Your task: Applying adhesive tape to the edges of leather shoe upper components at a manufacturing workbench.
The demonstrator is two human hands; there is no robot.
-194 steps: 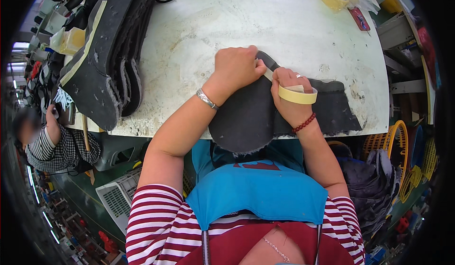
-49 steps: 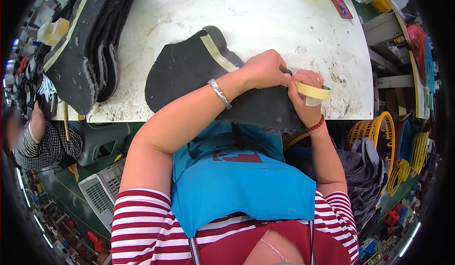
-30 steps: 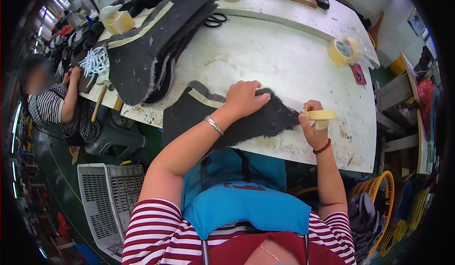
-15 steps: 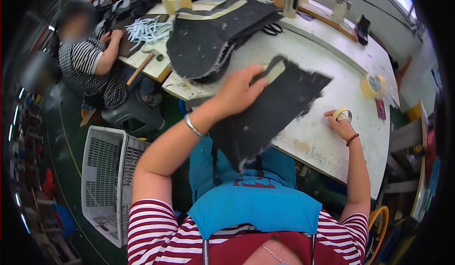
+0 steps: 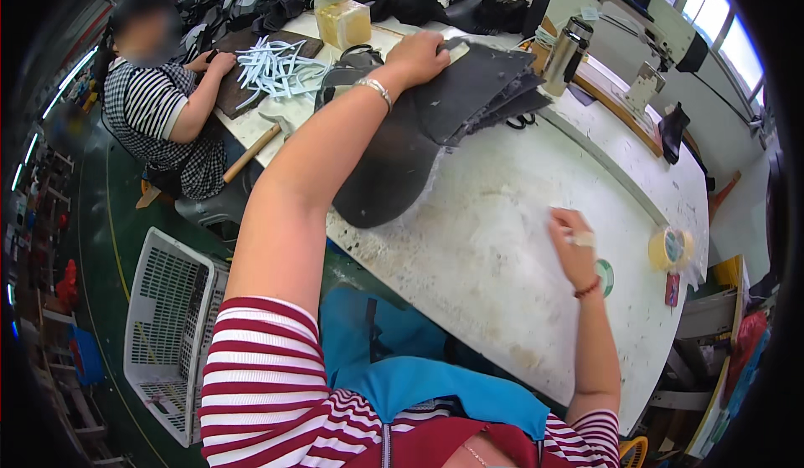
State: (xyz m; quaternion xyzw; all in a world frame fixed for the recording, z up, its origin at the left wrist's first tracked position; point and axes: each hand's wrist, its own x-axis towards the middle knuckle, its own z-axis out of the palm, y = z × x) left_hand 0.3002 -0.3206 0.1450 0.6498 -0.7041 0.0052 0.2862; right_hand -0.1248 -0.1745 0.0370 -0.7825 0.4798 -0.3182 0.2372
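My left hand (image 5: 419,59) reaches far forward, closed on the edge of a dark grey fabric piece (image 5: 473,91) with frayed edges, next to a short pale strip. That piece lies over a stack of similar dark pieces (image 5: 389,175), whose rounded end comes toward me. My right hand (image 5: 574,250) hovers over the table, its fingers smeared by motion. Something pale (image 5: 584,239) shows across these fingers; I cannot make out what it is. Beside my right wrist a tape roll with a green core (image 5: 605,277) lies on the white table (image 5: 502,242), partly hidden.
Pale blue strips (image 5: 276,70) and a hammer (image 5: 255,150) lie at the left, near a seated co-worker (image 5: 159,91). A steel flask (image 5: 568,56) and scissors (image 5: 521,121) are beyond the stack. More tape rolls (image 5: 670,249) sit at the right. A plastic crate (image 5: 172,334) stands on the floor.
My left hand has carried the fabric piece from near my lap forward onto the stack. The tape roll from my right hand now appears to lie on the table. The view has shifted.
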